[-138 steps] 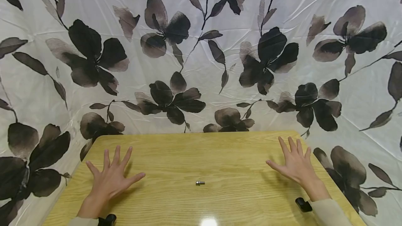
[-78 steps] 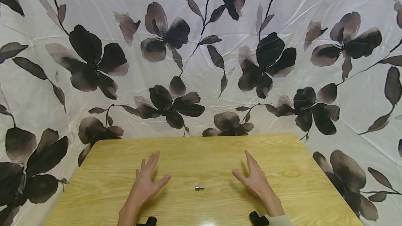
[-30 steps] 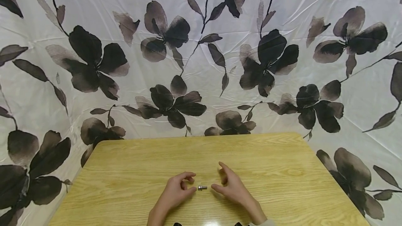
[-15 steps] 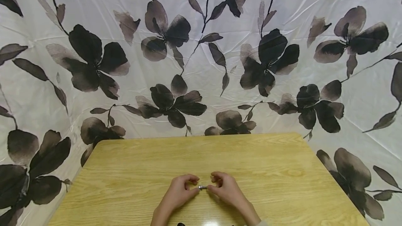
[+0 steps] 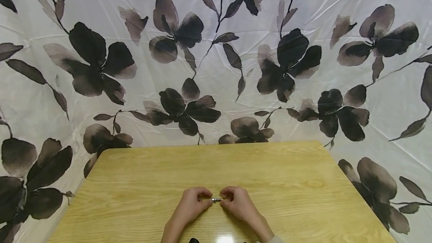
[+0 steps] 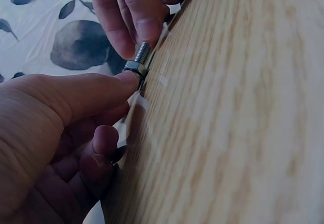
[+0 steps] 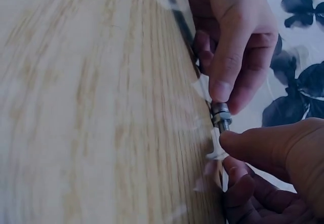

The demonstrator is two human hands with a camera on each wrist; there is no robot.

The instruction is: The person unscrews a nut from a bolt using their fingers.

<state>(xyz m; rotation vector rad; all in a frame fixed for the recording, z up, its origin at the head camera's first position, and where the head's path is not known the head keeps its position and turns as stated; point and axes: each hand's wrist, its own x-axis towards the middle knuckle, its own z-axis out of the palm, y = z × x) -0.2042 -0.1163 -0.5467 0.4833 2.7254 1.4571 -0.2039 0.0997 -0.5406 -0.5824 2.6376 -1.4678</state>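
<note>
A small metal bolt (image 5: 216, 200) with a hex nut (image 6: 134, 66) on it lies crosswise between my two hands, low at the wooden table. My left hand (image 5: 190, 206) pinches its head end between thumb and fingers. From the other side, my right hand (image 5: 240, 204) has thumb and curled fingers at the threaded end. In the right wrist view, the right thumb (image 7: 263, 145) covers the tip of the thread, while the nut shows between the hands. Whether the bolt still touches the tabletop cannot be told.
The light wooden table (image 5: 152, 171) stretches around both hands, with rounded far corners. Behind and beside it hangs a white cloth (image 5: 236, 85) printed with dark flowers. A bright light reflection (image 5: 224, 239) shows near the front of the tabletop.
Both hands have come in from the table's sides to the bolt at the middle. The left reached its head first; over the last half second the right has closed in on the threaded end.
</note>
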